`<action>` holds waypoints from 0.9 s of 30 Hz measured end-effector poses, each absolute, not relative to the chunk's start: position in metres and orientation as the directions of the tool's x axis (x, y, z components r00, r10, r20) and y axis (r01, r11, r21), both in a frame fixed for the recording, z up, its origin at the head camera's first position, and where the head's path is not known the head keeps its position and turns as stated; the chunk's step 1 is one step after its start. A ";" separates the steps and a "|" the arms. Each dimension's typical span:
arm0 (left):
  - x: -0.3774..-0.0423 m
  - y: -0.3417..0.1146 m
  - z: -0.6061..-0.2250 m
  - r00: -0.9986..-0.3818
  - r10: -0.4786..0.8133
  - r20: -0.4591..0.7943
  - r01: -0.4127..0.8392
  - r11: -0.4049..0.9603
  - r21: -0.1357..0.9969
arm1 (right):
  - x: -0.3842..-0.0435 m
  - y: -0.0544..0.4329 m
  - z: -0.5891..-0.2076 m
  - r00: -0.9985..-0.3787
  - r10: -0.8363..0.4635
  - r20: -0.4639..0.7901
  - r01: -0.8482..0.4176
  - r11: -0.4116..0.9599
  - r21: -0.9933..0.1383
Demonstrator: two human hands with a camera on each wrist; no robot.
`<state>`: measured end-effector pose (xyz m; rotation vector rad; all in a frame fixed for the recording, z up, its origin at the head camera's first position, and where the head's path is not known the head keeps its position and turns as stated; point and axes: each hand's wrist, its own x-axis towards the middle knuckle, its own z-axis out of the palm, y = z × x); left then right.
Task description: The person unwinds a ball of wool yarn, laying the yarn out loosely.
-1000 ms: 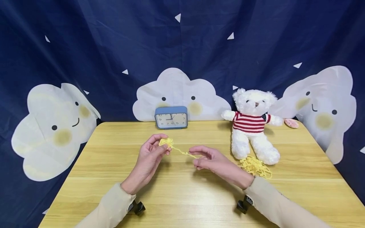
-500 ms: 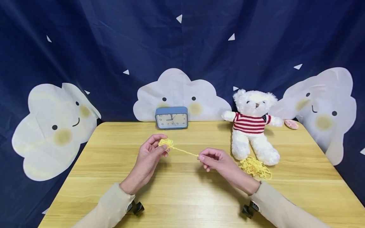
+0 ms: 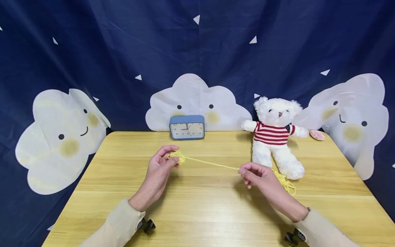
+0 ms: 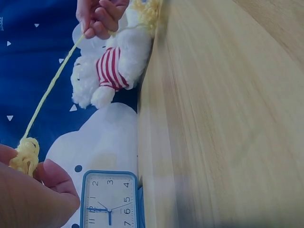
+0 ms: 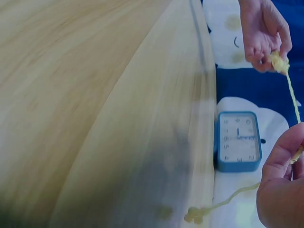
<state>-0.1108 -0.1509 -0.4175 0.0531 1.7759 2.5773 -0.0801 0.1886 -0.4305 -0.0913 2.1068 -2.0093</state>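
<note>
My left hand (image 3: 158, 176) pinches a small bundle of yellow yarn (image 3: 177, 157) between thumb and fingers above the table. From it a single yarn strand (image 3: 213, 163) runs straight across to my right hand (image 3: 263, 180), whose thumb and fingertips pinch it. In the right wrist view a loose yarn tail (image 5: 232, 194) hangs beyond the right hand and ends in a small clump. A looser pile of yellow yarn (image 3: 287, 183) lies at the feet of a white teddy bear (image 3: 271, 134) in a red-striped shirt, partly hidden behind the right hand.
A blue alarm clock (image 3: 187, 127) stands at the back edge of the wooden table (image 3: 191, 212), beyond the hands. To the right of the bear lies a flat pink disc (image 3: 317, 135). A dark blue curtain (image 3: 123, 41) with white clouds hangs behind.
My right hand has closed on the strand and moved right, and the strand between the hands has grown longer and straighter. The left hand has shifted only slightly.
</note>
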 end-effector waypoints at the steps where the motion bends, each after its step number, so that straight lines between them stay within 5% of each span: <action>1: -0.111 -0.151 -0.418 -0.999 0.028 0.022 0.010 -0.357 0.934 | -0.080 0.193 -0.431 -0.974 -0.192 -0.121 0.111 0.061 -0.992; 27: -0.109 -0.156 -0.418 -0.998 0.042 0.038 0.019 -0.377 0.926 | -0.068 0.284 -0.436 -0.997 -0.066 -0.029 0.041 -0.179 -0.983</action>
